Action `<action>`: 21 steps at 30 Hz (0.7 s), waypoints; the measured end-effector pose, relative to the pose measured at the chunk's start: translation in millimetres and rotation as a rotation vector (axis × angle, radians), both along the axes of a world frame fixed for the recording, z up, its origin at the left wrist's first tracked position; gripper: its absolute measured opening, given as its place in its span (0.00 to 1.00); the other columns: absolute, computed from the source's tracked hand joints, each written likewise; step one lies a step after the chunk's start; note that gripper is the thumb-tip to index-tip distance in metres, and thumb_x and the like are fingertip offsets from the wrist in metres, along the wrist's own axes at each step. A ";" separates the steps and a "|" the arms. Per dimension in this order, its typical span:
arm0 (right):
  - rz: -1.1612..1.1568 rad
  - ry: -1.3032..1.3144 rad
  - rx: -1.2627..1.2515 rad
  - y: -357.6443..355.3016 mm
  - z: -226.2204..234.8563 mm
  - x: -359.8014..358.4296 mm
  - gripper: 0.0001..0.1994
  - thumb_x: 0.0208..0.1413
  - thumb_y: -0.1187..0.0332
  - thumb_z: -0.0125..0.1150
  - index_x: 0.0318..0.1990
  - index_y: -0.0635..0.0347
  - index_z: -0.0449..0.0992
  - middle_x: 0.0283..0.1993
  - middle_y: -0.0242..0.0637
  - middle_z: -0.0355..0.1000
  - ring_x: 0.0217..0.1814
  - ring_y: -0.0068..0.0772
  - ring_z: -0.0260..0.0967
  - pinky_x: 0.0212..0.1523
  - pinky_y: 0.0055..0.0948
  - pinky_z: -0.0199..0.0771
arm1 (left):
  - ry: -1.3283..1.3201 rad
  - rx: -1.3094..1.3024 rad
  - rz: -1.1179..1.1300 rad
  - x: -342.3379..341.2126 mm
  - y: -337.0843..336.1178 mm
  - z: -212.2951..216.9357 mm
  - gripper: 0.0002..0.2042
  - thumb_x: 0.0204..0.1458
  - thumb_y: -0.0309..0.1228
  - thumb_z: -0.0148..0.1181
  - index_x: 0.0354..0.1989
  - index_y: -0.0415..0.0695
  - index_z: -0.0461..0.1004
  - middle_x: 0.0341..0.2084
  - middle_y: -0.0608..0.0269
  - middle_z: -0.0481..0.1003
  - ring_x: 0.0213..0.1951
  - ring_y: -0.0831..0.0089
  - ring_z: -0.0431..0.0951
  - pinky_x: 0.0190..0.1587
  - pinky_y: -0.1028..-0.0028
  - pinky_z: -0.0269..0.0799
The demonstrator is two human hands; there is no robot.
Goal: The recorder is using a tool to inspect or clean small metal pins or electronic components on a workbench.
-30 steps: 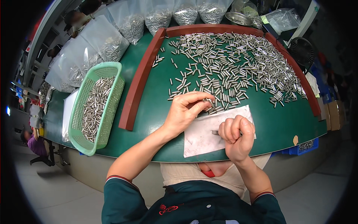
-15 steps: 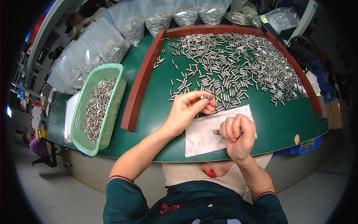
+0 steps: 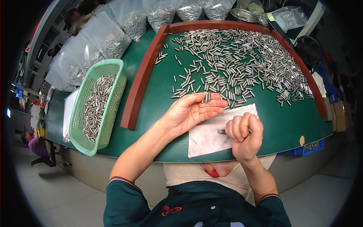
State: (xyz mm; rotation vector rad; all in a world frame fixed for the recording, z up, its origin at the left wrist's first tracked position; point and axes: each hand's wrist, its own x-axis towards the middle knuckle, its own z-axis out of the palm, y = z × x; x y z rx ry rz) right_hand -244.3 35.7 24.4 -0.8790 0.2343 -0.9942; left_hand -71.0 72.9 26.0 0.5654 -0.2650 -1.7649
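Observation:
My left hand (image 3: 186, 118) is turned palm up over the near part of the green table (image 3: 166, 98). Between its thumb and fingers it grips a few short metal pins (image 3: 206, 97), standing side by side. Closed in a fist, my right hand (image 3: 247, 138) holds a flat grey metal tool (image 3: 221, 131); only its end shows, and the rest is hidden in the fingers. A smudged white sheet of paper (image 3: 206, 140) lies beneath both hands. Just beyond them, many loose shiny pins (image 3: 242, 64) are spread across the table.
Dark red wooden bars (image 3: 145, 75) fence the loose pins. Left of them stands a green plastic basket (image 3: 78, 130) of pins. Clear bags (image 3: 109, 41) of pins line the back and left. A metal bowl (image 3: 244, 16) and a black fan (image 3: 308, 49) are at the far right.
My left hand has rolled palm up and its fingers have straightened, so the pins now stand upright in its grip. My right fist has shifted slightly to the right.

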 end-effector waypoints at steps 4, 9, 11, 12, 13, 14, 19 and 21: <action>-0.010 0.006 0.012 0.3 -1.2 -0.5 0.18 0.57 0.66 0.33 0.14 0.57 0.52 0.10 0.29 0.47 0.13 0.17 0.37 0.15 0.20 0.41 | 0.010 0.038 0.018 -0.9 -0.2 1.4 0.18 0.56 0.33 0.37 0.47 0.29 0.59 0.43 0.39 0.66 0.42 0.59 0.72 0.45 0.71 0.71; 0.001 0.001 0.012 -1.6 -2.2 -0.3 0.18 0.56 0.65 0.33 0.14 0.57 0.52 0.10 0.29 0.47 0.13 0.17 0.37 0.15 0.20 0.41 | -0.260 -0.062 0.228 10.5 0.4 4.8 0.13 0.56 0.34 0.42 0.39 0.34 0.66 0.33 0.45 0.73 0.28 0.69 0.75 0.33 0.78 0.74; 0.006 0.005 0.013 -2.9 -4.6 -0.1 0.18 0.56 0.65 0.33 0.14 0.57 0.52 0.10 0.28 0.47 0.13 0.17 0.37 0.15 0.20 0.41 | -0.332 -0.060 0.252 17.3 1.0 3.6 0.13 0.56 0.34 0.44 0.38 0.35 0.66 0.32 0.49 0.73 0.28 0.73 0.75 0.33 0.79 0.73; 0.007 0.005 0.006 -3.3 -4.5 -0.5 0.18 0.56 0.65 0.33 0.14 0.57 0.52 0.10 0.28 0.47 0.13 0.17 0.37 0.15 0.20 0.41 | -0.380 -0.051 0.257 18.7 1.7 4.1 0.13 0.56 0.36 0.44 0.38 0.36 0.65 0.32 0.50 0.73 0.29 0.75 0.74 0.32 0.80 0.71; 0.007 0.007 0.012 -3.5 -4.1 -0.7 0.18 0.56 0.65 0.33 0.14 0.57 0.52 0.10 0.28 0.47 0.13 0.17 0.37 0.15 0.20 0.41 | -0.396 -0.055 0.253 19.2 2.0 5.9 0.12 0.55 0.36 0.46 0.36 0.38 0.66 0.31 0.51 0.73 0.28 0.76 0.74 0.32 0.80 0.71; 0.009 0.007 0.006 -3.7 -3.5 -0.7 0.18 0.56 0.65 0.33 0.13 0.57 0.52 0.10 0.28 0.47 0.13 0.17 0.38 0.15 0.20 0.41 | -0.395 -0.049 0.251 20.6 2.0 5.1 0.12 0.55 0.36 0.46 0.36 0.38 0.66 0.31 0.51 0.73 0.28 0.76 0.74 0.32 0.80 0.71; 0.015 0.009 0.011 -4.6 -2.4 -1.3 0.18 0.56 0.65 0.34 0.13 0.57 0.52 0.10 0.29 0.47 0.13 0.17 0.38 0.15 0.20 0.41 | -0.456 -0.009 0.329 19.2 1.0 14.0 0.09 0.52 0.34 0.51 0.30 0.40 0.68 0.25 0.58 0.71 0.22 0.79 0.68 0.27 0.83 0.69; 0.020 0.009 -0.006 -4.9 -3.1 -1.5 0.18 0.56 0.65 0.34 0.13 0.57 0.53 0.10 0.28 0.47 0.13 0.17 0.38 0.15 0.20 0.41 | -0.508 0.043 0.362 21.3 4.2 16.5 0.07 0.51 0.32 0.51 0.29 0.41 0.68 0.23 0.63 0.70 0.20 0.81 0.65 0.23 0.84 0.63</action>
